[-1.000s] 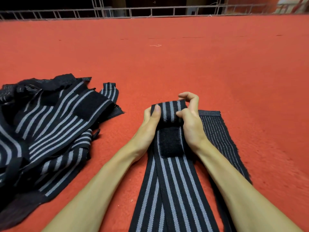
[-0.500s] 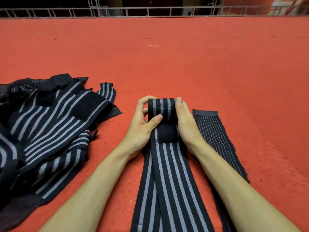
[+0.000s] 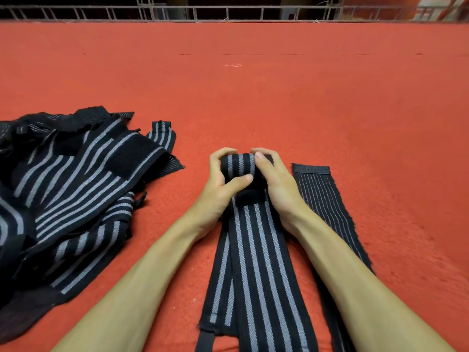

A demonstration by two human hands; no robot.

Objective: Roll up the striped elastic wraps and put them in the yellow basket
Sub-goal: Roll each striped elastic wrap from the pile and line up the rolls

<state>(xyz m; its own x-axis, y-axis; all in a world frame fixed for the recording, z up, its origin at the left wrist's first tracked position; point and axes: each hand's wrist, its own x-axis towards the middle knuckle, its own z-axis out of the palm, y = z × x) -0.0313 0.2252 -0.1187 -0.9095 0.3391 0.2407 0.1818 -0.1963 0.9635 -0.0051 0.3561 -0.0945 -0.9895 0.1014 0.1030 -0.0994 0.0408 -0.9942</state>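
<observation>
Black elastic wrap (image 3: 256, 250), grey ribbed stripes, lies flat on red felt-like mat (image 3: 279, 97) between forearms — far end wound into tight cylinder, roll (image 3: 237, 166). Left hand (image 3: 220, 186) and right hand (image 3: 278, 186) clamp roll, fingers curled round it, left thumb across front. Fuzzy black fastener patch (image 3: 250, 196) just below roll. Versus half second ago: roll thicker, less patch exposed. Loose pile (image 3: 71, 189) of striped wraps at left — thin-striped strip (image 3: 327, 207) flat at right.

Some plain workroom, seemingly: a red carpet-like surface (image 3: 317, 102) is stretching wide, a white metal railing (image 3: 228, 14) running along its far edge.
</observation>
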